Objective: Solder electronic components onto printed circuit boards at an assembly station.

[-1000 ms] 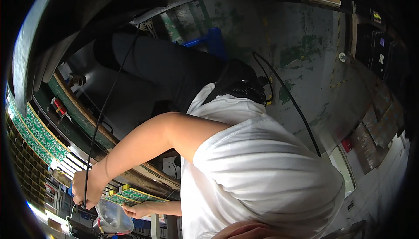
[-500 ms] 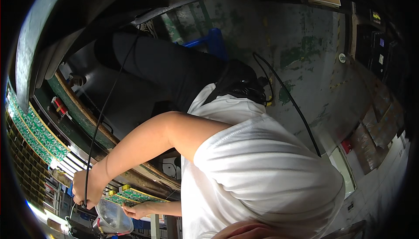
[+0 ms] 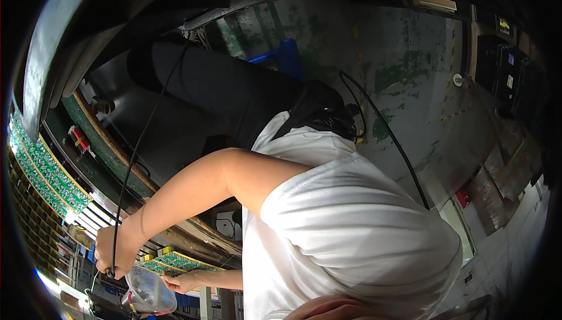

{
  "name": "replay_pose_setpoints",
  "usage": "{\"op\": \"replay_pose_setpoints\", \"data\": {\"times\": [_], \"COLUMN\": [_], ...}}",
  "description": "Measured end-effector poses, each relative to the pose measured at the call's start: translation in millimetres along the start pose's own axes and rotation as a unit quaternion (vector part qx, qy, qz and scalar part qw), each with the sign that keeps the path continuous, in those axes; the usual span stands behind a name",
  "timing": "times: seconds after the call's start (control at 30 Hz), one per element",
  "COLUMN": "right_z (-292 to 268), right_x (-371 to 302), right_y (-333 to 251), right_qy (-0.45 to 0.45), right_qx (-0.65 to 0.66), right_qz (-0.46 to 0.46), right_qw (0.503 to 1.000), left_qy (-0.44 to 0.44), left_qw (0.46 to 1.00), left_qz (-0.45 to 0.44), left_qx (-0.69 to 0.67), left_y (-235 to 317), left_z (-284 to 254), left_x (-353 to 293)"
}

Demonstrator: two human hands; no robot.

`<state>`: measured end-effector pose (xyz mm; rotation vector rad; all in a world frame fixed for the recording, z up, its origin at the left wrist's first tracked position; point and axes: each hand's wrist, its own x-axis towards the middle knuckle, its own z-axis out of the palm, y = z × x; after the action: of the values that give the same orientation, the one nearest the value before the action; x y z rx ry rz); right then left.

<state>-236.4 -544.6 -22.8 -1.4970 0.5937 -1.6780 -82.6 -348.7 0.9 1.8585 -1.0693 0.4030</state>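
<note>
Slightly leftward goes the clear tub [image 3: 153,292], at lower left of the frame. Left of it, the right hand [image 3: 117,253] is curled behind a black cable [image 3: 119,203]; what it grips, I cannot tell. Rightward, the left hand [image 3: 182,282] pinches the tub's rim, probably for keeping it steady.

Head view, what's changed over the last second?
Both hands and the clear tub sit slightly further left. The green boards have edged up and the brown cardboard at right down, so it may mostly be the view turning. No grip visibly changed. The white shirt stays put.
</note>
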Motion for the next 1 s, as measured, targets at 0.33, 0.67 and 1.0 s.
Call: {"op": "replay_pose_setpoints", "data": {"times": [0.33,0.67,1.0], "right_z": [2,-16,-66], "right_x": [-8,-16,-16], "right_y": [1,8,-22], "right_qy": [0.072,0.104,0.016], "right_qx": [0.036,0.104,0.14], "right_qz": [-0.036,-0.122,0.059], "right_qw": [0.996,0.981,0.988], "left_qy": [0.004,-0.023,-0.026], "left_qw": [0.998,0.997,0.996], "left_qz": [-0.002,-0.039,0.045], "left_qx": [0.058,0.059,-0.069], "left_y": [20,24,48], "left_z": [-6,-1,18], "left_x": [-20,-38,-37]}}
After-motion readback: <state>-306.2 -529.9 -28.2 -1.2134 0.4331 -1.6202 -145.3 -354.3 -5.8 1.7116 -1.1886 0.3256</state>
